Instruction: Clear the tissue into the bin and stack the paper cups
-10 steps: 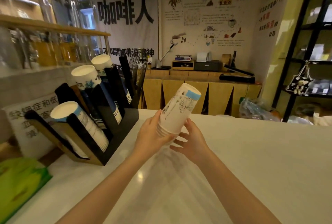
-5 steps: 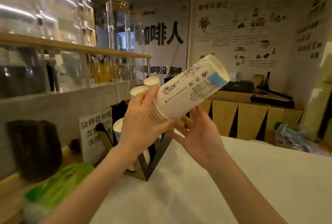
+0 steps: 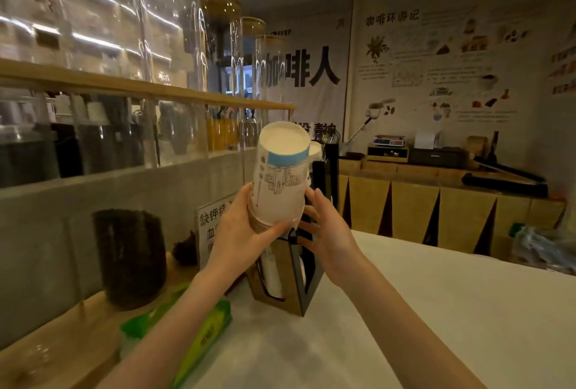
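Note:
A stack of white paper cups [image 3: 279, 183] with a blue band and line drawings is held bottom-up in the air, above the black cup holder [image 3: 299, 276]. My left hand [image 3: 241, 232] grips the stack's lower rims. Beside it, my right hand [image 3: 327, 229] touches the stack's right side with its fingers spread. More cups [image 3: 272, 273] sit inside the holder, mostly hidden behind my hands. No tissue or bin can be seen.
A green packet [image 3: 199, 332] lies at the white counter's [image 3: 420, 310] left edge. A dark jar [image 3: 129, 257] and a printed sign [image 3: 212, 226] stand on the wooden ledge. Tall glass jars [image 3: 218, 70] line the shelf above. A wooden back counter [image 3: 436, 201] runs behind.
The stack has swung from tilted right to nearly upright, base toward me, and moved over the cup holder. The camera has turned left and closer to the holder.

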{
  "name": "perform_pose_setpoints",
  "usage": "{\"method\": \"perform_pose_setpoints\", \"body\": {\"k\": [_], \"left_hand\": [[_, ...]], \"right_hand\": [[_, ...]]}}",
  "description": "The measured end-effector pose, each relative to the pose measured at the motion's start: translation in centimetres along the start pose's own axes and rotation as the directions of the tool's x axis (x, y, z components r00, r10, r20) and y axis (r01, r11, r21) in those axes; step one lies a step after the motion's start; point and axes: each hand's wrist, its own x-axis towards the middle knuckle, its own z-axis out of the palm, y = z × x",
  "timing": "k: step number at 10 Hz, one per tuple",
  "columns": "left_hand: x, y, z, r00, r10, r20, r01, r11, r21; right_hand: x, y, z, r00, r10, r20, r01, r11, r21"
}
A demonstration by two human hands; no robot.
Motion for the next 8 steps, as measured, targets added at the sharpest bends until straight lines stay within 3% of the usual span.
{"method": "perform_pose_setpoints", "body": {"k": [1, 2, 3, 4, 5, 7, 8], "left_hand": [[0.0, -0.9, 0.2, 1.0, -0.017, 0.01, 0.015, 0.992, 0.128], [0.4, -0.8, 0.1, 0.998, -0.051, 0.032, 0.047, 0.992, 0.118], [0.5, -0.6, 0.0, 0.997, -0.077, 0.016, 0.077, 0.997, -0.006], [0.7, -0.2, -0.3, 0.993, -0.081, -0.084, 0.067, 0.985, -0.159], [1.0, -0.1, -0.7, 0.987, -0.029, -0.161, 0.011, 0.994, -0.109], [1.4, -0.5, -0.5, 0.996, 0.057, -0.063, -0.053, 0.996, 0.071], [1.9, 0.1, -0.3, 0.997, 0.054, -0.049, -0.048, 0.991, 0.123]], "right_hand": [[0.2, 0.9, 0.3, 0.999, 0.03, -0.022, -0.032, 0.998, -0.059], [0.5, 1.7, 0.5, 0.997, 0.066, -0.041, -0.07, 0.993, -0.093], [0.9, 2.7, 0.5, 0.996, 0.086, -0.036, -0.091, 0.983, -0.161], [1.3, 3.5, 0.3, 0.991, 0.125, -0.056, -0.135, 0.963, -0.233], [1.6, 4.6, -0.4, 0.981, 0.178, -0.082, -0.193, 0.949, -0.249], [3.1, 8.3, -0.8, 0.952, 0.196, -0.235, -0.278, 0.876, -0.395], [3.3, 8.0, -1.2, 0.953, 0.202, -0.225, -0.282, 0.862, -0.421]]}}
